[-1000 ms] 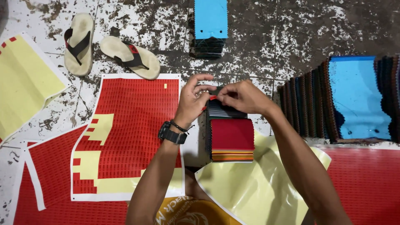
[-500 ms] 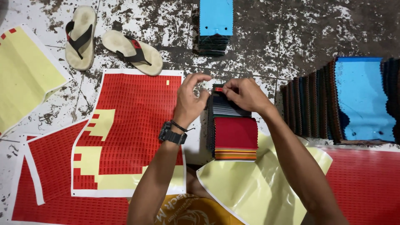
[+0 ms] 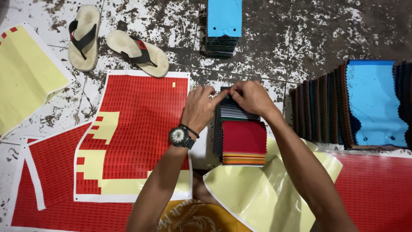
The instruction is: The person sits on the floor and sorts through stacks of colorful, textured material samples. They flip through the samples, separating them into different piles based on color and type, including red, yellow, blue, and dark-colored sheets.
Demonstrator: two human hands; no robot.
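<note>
Two hands are working at the far end of a pile of cloth pieces [image 3: 242, 139] in the middle of the frame; the left hand [image 3: 198, 109] and the right hand [image 3: 253, 98] are pinching a tiny red sticker [image 3: 228, 91] between their fingertips; it looks like they are sticking it onto the top dark piece; the next move probably needs a careful press down flat; the pile is lying flat, its long side running from the bottom toward the top of the frame; a red sticker sheet [image 3: 137, 129] is lying at the left; sandals [image 3: 111, 43] are resting in the upper left.
</note>
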